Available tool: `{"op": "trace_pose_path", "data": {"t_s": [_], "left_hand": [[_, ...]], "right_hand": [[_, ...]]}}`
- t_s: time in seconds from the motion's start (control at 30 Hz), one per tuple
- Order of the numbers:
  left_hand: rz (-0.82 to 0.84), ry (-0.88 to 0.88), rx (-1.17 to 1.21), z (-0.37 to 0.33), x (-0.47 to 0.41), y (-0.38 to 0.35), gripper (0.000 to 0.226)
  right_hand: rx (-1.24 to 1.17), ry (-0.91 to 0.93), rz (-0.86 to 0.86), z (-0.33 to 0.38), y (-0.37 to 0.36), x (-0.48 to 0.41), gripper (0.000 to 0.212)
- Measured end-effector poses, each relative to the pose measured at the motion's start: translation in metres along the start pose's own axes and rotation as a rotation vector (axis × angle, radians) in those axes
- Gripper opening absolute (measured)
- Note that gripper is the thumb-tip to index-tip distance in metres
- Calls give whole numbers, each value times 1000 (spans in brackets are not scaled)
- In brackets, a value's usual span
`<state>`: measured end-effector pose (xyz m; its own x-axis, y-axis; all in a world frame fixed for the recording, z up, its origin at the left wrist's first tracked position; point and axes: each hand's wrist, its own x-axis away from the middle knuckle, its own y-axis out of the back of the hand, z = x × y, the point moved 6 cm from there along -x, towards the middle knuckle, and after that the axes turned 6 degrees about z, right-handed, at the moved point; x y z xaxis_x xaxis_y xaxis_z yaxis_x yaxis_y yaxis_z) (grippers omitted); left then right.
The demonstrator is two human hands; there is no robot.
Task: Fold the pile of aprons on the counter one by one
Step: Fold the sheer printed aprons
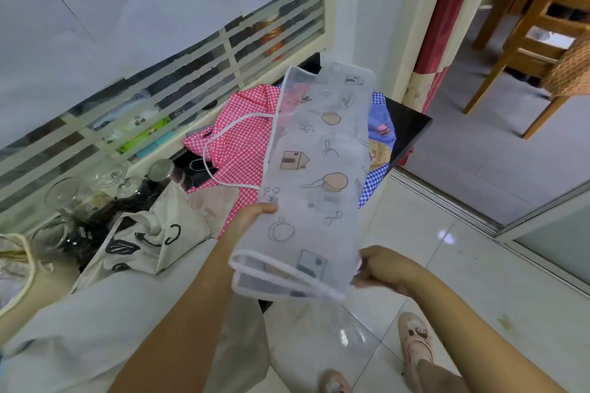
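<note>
Now, sheer white printed apron (pixel 319 153) in long fold, L hand (pixel 252 218), R hand (pixel 380 268) pinching edges

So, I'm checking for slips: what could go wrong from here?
The white apron is held mid-air by the left hand and right hand at its edges only, so its folded layers may slide apart. Setting it down on the untidy pink apron could undo the fold.

Dark counter (pixel 407 128) under pink checked apron (pixel 242 143), jars (pixel 64 198)
</note>
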<state>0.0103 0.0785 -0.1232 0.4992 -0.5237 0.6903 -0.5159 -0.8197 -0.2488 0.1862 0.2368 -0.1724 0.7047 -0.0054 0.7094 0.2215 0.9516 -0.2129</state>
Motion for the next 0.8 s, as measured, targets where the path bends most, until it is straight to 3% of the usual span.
{"op": "trace_pose_path", "data": {"t_s": [0.07, 0.13, 0.23, 0.3, 0.37, 0.43, 0.57, 0.63, 0.8], "left_hand": [[-9, 2, 72, 6, 0, 15, 18], [-64, -58, 139, 6, -4, 26, 20], [-65, -98, 192, 10, -3, 14, 24], [71, -87, 301, 15, 4, -6, 3], [172, -16, 361, 21, 10, -19, 36], [98, 5, 302, 23, 4, -10, 23], [-54, 85, -68, 30, -4, 14, 22], [-36, 88, -71, 34, -6, 22, 20], [46, 143, -41, 41, 0, 15, 20]], "right_hand": [[-342, 69, -260, -4, 35, -5, 24], [-621, 89, -151, 4, 33, -8, 48], [-487, 117, 139, 35, -5, -6, 73], [-419, 157, 215, 55, -20, -6, 81], [-451, 160, 255, 64, -20, -10, 89], [-482, 132, 288, 66, -13, -13, 85], [-293, -18, 259, 54, -6, -15, 42], [-264, -53, 243, 44, -10, -18, 36], [-353, 53, 157, 41, -18, -34, 35]]}}
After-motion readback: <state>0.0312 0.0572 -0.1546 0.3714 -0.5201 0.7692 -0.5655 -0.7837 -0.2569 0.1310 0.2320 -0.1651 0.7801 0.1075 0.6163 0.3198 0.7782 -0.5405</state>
